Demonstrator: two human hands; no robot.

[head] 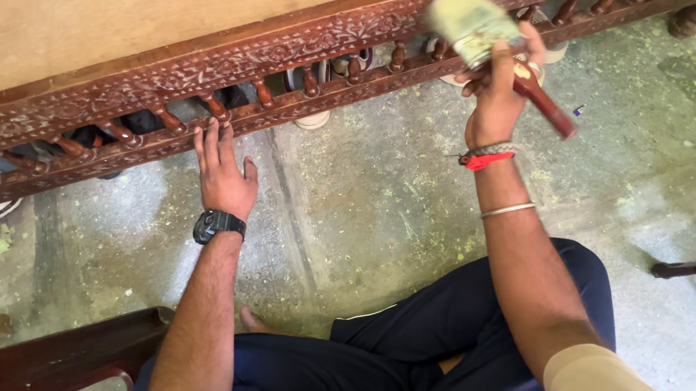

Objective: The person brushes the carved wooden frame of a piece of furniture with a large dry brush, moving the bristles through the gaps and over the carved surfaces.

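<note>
Head view: my left hand [222, 172] lies flat, fingers apart, on the lower edge of the carved wooden rail [168, 75], steadying it. My right hand [499, 93] has its fingers clamped on a red-handled brush [478, 23], blurred, bristles at the rail's upper edge. Best worked with short strokes into the carving and between the spindles [261, 94], keeping drips off the floor [367, 202].

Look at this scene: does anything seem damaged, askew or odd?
Nothing looks broken. The carved wooden rail has its spindles in place. Only the brush in the right hand is blurred; the left hand rests on the rail.
</note>
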